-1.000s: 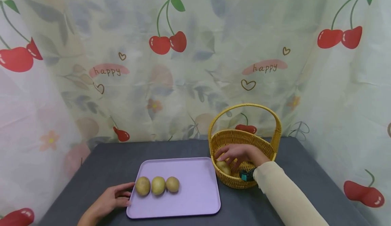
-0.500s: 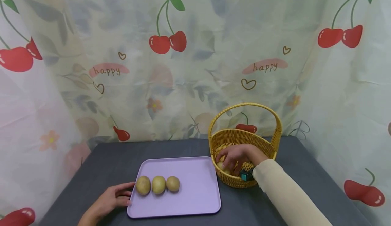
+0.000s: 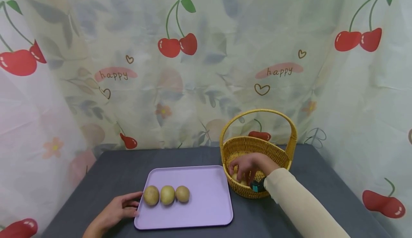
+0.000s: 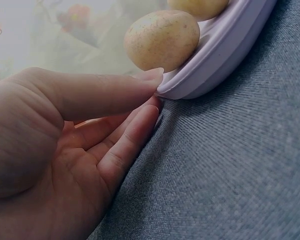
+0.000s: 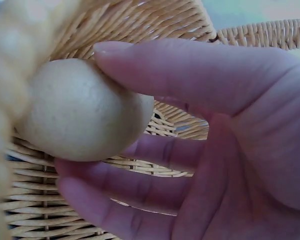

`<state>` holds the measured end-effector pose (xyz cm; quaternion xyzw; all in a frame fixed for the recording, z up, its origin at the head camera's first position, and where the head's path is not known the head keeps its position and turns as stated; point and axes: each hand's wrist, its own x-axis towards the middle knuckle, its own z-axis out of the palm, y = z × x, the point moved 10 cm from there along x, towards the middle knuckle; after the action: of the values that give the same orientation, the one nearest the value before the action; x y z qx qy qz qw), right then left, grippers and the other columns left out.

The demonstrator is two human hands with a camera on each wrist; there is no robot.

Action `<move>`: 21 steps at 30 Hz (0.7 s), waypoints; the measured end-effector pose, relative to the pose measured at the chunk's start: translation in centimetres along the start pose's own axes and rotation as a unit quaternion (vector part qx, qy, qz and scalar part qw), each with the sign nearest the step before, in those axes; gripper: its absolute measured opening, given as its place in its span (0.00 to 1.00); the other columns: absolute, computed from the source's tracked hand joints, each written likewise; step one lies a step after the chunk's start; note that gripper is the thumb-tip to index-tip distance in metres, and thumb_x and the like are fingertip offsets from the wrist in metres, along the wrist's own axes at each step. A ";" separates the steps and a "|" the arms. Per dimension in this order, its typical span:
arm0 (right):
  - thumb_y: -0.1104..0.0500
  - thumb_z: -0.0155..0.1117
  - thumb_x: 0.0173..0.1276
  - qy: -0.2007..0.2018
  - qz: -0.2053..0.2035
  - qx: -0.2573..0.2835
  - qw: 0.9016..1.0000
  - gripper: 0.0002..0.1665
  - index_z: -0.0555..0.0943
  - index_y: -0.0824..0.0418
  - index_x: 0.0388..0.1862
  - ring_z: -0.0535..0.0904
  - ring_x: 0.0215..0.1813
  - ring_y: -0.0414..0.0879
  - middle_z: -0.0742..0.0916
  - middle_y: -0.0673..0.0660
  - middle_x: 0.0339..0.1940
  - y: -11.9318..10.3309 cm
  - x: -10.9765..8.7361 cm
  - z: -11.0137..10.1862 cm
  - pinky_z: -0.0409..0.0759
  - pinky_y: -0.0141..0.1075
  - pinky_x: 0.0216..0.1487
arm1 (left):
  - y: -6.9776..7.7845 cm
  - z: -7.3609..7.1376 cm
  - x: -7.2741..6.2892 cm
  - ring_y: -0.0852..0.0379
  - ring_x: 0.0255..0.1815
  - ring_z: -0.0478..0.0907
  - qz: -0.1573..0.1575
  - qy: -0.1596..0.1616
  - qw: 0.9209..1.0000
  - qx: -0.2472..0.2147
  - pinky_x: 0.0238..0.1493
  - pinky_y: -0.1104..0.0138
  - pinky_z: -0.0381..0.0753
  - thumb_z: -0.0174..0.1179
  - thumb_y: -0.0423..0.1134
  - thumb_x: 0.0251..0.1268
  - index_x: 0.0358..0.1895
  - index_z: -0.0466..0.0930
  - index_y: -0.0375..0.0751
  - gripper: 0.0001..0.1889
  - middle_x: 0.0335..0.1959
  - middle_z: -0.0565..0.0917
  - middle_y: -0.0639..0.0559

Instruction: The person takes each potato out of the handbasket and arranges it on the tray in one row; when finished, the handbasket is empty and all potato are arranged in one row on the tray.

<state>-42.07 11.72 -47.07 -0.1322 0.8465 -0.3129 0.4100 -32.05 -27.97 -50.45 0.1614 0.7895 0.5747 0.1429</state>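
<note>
Right hand (image 5: pixel 225 135) lower, potato (image 5: pixel 85 110) lengthwise palmward

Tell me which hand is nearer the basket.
Right. The right hand is inside the basket, around a potato; the left hand is farther off, at the left edge of the tray.

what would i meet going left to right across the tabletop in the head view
Left hand → leftmost potato → middle potato → rightmost potato of the row → wicker basket
</note>
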 end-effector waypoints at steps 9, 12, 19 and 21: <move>0.66 0.73 0.56 0.061 -0.059 -0.007 0.996 0.23 0.77 0.56 0.49 0.77 0.41 0.53 0.76 0.62 0.44 -0.8 -0.9 -1.8 0.82 0.46 0.41 | 0.3 0.1 0.0 0.64 0.46 0.78 0.016 -0.002 1.000 -0.008 0.42 0.68 0.80 0.65 0.28 0.60 0.65 0.57 0.13 0.35 0.52 0.78 0.29; 0.65 0.73 0.56 0.084 -0.099 0.007 0.992 0.23 0.77 0.57 0.50 0.77 0.42 0.53 0.77 0.62 0.46 -1.6 -1.5 -2.7 0.82 0.45 0.40 | 0.4 0.1 -0.1 0.64 0.46 0.78 0.021 -0.003 1.000 -0.006 0.42 0.68 0.80 0.64 0.28 0.60 0.65 0.57 0.13 0.35 0.52 0.78 0.28; 0.61 0.73 0.58 0.115 -0.179 0.014 0.977 0.24 0.77 0.57 0.53 0.77 0.45 0.53 0.77 0.61 0.51 -3.2 -3.6 -3.8 0.81 0.45 0.40 | 0.2 0.1 0.0 0.64 0.46 0.78 0.023 -0.007 1.000 -0.008 0.42 0.68 0.79 0.64 0.28 0.61 0.65 0.57 0.13 0.34 0.52 0.77 0.27; 0.61 0.72 0.58 0.118 -0.196 0.027 0.973 0.24 0.76 0.58 0.53 0.77 0.45 0.54 0.76 0.62 0.51 -3.8 -4.3 -3.7 0.81 0.46 0.40 | 0.2 0.0 0.0 0.64 0.46 0.78 0.022 -0.006 1.000 -0.007 0.42 0.68 0.79 0.64 0.28 0.61 0.65 0.57 0.13 0.34 0.52 0.77 0.27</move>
<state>-42.33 12.44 -40.28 -0.2467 0.8377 -0.4231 0.2413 -32.03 -27.88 -50.30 0.1815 0.7809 0.5821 0.1358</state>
